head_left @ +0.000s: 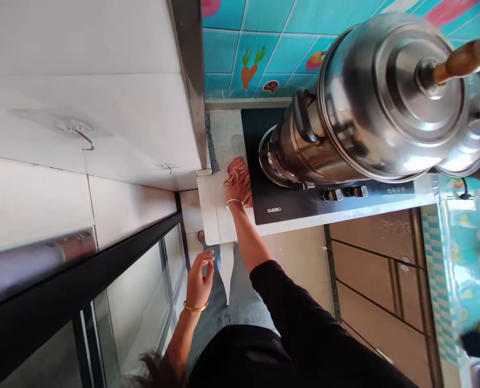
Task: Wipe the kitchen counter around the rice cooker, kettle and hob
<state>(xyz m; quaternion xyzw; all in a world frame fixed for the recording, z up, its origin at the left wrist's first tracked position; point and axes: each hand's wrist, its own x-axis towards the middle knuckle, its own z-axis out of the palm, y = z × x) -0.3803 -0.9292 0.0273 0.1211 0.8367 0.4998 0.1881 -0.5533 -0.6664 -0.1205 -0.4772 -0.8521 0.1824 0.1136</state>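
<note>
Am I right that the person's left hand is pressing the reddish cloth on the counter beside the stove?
Not quite: the head view shows the right hand pressing the reddish cloth on the counter beside the stove; the left hand hangs free.

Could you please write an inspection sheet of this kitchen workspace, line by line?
Surface: white countertop, with black cooktop on it.
Job's things: reddish cloth on the countertop, under the right hand.
Clutter: tall steel pot with lid on the cooktop; second lid behind it.
Grippers: right hand presses on the cloth; left hand open, holds nothing, off the counter.
Cables: nothing seen.
Surroundings: blue wall tiles, white wall with hook, wooden drawers.
</note>
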